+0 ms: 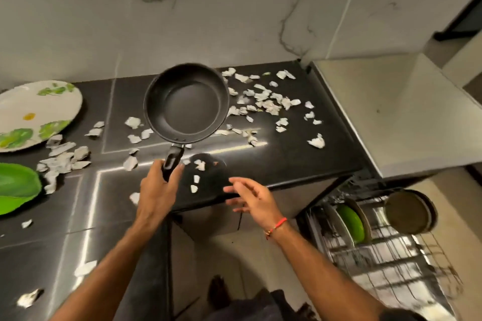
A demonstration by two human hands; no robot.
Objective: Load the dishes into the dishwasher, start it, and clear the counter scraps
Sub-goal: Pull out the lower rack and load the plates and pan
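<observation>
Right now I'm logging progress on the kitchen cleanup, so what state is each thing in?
Frying pan: empty, held above the counter.
Left hand: grip round the pan handle.
Right hand: open, holding nothing.
Paper scraps: scattered on the counter, uncleared.
Floral plate: on the counter, not loaded.
Green plate: on the counter, not loaded.
Dishwasher rack: pulled out, partly loaded.

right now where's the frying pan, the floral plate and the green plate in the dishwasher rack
frying pan (186,103): head view, centre of its black inner base
floral plate (23,104): head view, white middle of its face
green plate in the rack (350,221): head view, its green face
</observation>
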